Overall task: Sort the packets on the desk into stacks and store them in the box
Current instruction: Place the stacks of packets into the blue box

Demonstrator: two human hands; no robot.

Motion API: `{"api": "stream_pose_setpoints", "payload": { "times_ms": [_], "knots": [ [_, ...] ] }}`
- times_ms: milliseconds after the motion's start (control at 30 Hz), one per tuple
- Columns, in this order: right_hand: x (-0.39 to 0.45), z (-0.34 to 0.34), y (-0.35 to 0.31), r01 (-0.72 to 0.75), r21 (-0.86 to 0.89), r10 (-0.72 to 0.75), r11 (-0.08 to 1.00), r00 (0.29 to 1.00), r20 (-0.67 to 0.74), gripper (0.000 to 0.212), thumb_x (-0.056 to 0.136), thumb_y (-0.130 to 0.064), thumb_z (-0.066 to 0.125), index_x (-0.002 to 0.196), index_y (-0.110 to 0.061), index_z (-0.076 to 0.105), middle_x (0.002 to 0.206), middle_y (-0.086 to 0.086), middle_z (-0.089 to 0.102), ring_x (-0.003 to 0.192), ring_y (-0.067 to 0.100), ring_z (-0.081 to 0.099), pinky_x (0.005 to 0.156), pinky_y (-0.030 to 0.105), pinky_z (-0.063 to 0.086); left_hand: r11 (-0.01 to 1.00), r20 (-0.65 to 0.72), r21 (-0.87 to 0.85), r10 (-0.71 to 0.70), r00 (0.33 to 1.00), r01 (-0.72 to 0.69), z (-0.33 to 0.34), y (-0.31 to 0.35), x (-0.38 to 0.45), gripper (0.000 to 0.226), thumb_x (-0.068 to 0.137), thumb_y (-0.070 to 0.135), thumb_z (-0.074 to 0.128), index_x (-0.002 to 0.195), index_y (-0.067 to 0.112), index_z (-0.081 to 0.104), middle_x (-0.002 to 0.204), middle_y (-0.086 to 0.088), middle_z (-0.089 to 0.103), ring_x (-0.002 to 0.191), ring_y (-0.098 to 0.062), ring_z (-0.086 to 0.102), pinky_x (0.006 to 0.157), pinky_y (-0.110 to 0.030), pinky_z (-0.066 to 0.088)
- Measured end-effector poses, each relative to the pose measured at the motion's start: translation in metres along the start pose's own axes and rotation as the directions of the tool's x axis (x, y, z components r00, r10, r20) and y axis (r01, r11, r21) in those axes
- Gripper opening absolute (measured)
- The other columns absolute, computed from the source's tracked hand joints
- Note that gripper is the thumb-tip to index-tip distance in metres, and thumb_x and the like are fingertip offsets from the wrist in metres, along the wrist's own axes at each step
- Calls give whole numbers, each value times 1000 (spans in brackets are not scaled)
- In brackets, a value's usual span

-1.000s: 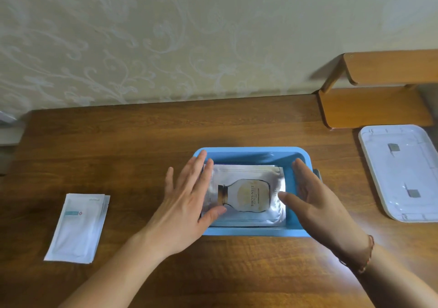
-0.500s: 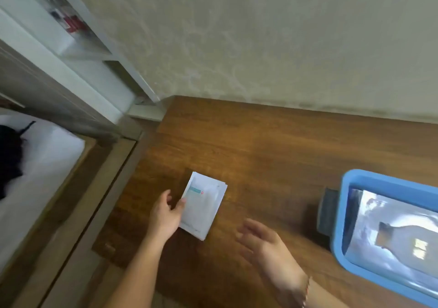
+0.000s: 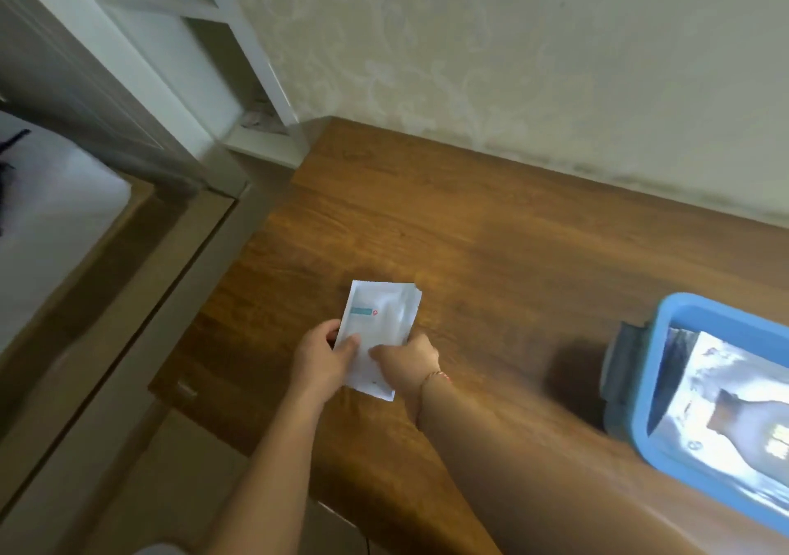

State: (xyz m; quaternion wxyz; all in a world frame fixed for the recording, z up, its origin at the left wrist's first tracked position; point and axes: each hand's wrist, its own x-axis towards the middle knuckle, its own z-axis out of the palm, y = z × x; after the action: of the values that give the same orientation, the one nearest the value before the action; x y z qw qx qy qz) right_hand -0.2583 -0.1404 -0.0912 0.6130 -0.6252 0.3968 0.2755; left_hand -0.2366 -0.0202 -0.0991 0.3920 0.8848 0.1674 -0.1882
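Observation:
A small stack of white packets (image 3: 382, 319) with a teal label lies near the left end of the wooden desk (image 3: 491, 247). My left hand (image 3: 322, 354) grips the stack's left edge, thumb on top. My right hand (image 3: 407, 360) holds its lower right part, fingers curled over it. At the right edge of the view stands the blue box (image 3: 666, 341) with a grey side latch, and a silver packet (image 3: 726, 409) printed with a bottle lies inside it.
The desk's left edge and front corner lie close to my hands, with floor beyond. A white shelf unit (image 3: 239, 85) stands at the far left against the patterned wall. A bed with white bedding (image 3: 51, 213) sits further left.
My view swung from the box to the left end of the desk. Both hands left the silver packet in the box; the left reached the white stack first, then the right joined it.

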Motion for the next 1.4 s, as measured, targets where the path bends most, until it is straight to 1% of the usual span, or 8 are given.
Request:
{"api": "stream_pose_setpoints", "payload": {
  "times_ms": [267,467,600,733,833,967,1200,1400],
  "knots": [
    [-48,-57,27,298,-29,-293,954,949,120,38,88,-21,62,116,-31,39,117,-5,57,101,16,61,77,32,60,887,163,-408,-164,973,218,23,2,-65,25,92,27,64,116,25,58,114,-5,66,101,-23,64,84,-44,55],
    [-106,-173,36,479,-177,-397,860,845,359,40,79,-21,71,114,-23,50,107,-4,61,97,19,63,80,35,57,662,495,-663,36,868,350,17,71,-116,46,58,24,82,101,11,71,90,-15,75,73,-25,73,62,-36,59],
    [-157,-258,51,399,95,-410,912,876,253,40,71,-17,71,109,-12,60,86,7,68,70,33,64,55,34,54,800,581,-574,247,776,176,42,130,-151,57,55,12,88,109,17,71,104,-21,70,82,-30,70,58,-35,56],
    [-179,-311,83,448,531,-400,719,892,-210,31,81,-21,70,112,-15,67,106,11,73,98,33,70,85,47,55,752,460,-658,369,808,32,107,177,-198,59,69,1,75,122,23,63,109,-8,72,95,-20,70,72,-38,53],
    [-168,-322,100,573,489,-285,657,790,-543,37,77,-31,70,113,-22,63,105,2,73,96,22,71,87,46,57,799,303,-487,535,789,-354,149,183,-218,59,83,10,75,129,38,53,108,12,71,99,-5,68,75,-30,58],
    [-142,-334,109,562,275,-323,780,738,-593,34,89,-25,68,119,-24,54,109,-3,69,94,10,68,81,31,59,656,236,39,727,645,-754,169,174,-206,61,87,17,68,139,34,43,116,17,58,105,-3,58,81,-23,55],
    [-123,-326,114,458,-118,-443,881,712,-545,61,93,-23,60,145,-19,30,96,-13,58,82,-2,56,68,5,42,176,420,387,840,343,-905,192,177,-190,54,97,39,38,143,13,46,151,-8,38,129,-31,43,101,-51,38],
    [-127,-339,117,218,-675,-656,705,562,-504,71,89,-46,59,149,-20,32,131,2,48,116,25,53,90,31,47,57,591,528,692,415,-848,203,177,-177,63,98,59,17,151,27,28,149,4,40,138,-20,36,115,-57,20]
  ]
}}
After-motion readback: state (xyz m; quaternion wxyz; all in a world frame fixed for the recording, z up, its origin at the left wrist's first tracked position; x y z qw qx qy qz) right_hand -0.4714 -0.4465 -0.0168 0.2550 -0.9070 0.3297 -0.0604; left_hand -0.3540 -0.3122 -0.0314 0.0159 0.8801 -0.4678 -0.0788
